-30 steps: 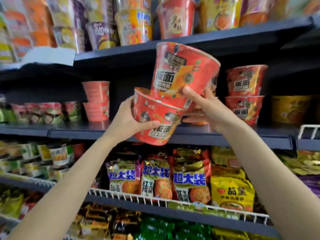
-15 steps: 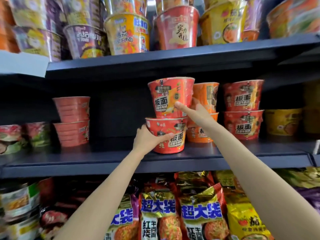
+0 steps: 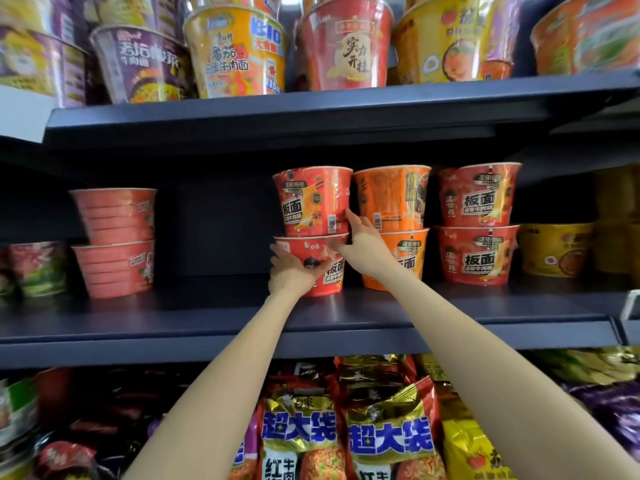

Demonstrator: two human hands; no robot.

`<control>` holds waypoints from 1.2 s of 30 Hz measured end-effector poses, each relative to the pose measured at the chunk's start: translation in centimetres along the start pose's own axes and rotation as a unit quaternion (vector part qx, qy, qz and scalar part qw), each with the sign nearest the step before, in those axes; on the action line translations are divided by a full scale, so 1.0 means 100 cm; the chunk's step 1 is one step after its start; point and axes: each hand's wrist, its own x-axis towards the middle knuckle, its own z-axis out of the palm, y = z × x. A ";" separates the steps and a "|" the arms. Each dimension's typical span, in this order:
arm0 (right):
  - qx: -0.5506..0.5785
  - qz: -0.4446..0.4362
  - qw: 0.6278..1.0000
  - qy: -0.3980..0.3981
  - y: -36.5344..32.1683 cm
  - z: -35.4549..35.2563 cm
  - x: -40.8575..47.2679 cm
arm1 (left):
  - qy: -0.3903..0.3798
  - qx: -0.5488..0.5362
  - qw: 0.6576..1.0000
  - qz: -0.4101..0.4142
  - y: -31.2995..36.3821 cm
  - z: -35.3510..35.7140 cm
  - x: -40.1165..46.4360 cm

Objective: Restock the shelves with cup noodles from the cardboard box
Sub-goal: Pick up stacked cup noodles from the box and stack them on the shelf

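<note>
Head view: compared with half a second ago, the camera sits closer and the two red cups stand deeper on the middle shelf (image 3: 207,317), pushed back to sit level with the orange stack beside them; a second ago both cups were in the air, tilted, in front of the shelf edge.

The lower red cup (image 3: 322,268) stands on the shelf board near picture centre, and the upper red cup (image 3: 313,200) sits upright on top of it at 12 o'clock. The left hand (image 3: 291,271) wraps the lower cup from its 8 o'clock side, fingers curled round the wall and thumb across the front. The right hand (image 3: 363,240) reaches in from 4 o'clock, fingertips pinching the upper cup's lower right edge where the two cups meet.

Just beside, at 3 o'clock, stands the orange stack (image 3: 394,216), then a red stack (image 3: 479,220). Well apart at 9 o'clock are two pink cups (image 3: 116,240). Noodle bags (image 3: 388,431) hang below at 6 o'clock
</note>
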 end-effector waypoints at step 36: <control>-0.033 0.242 0.865 -0.439 0.305 0.072 -0.654 | -0.325 0.109 0.919 -0.194 -0.308 0.209 -0.567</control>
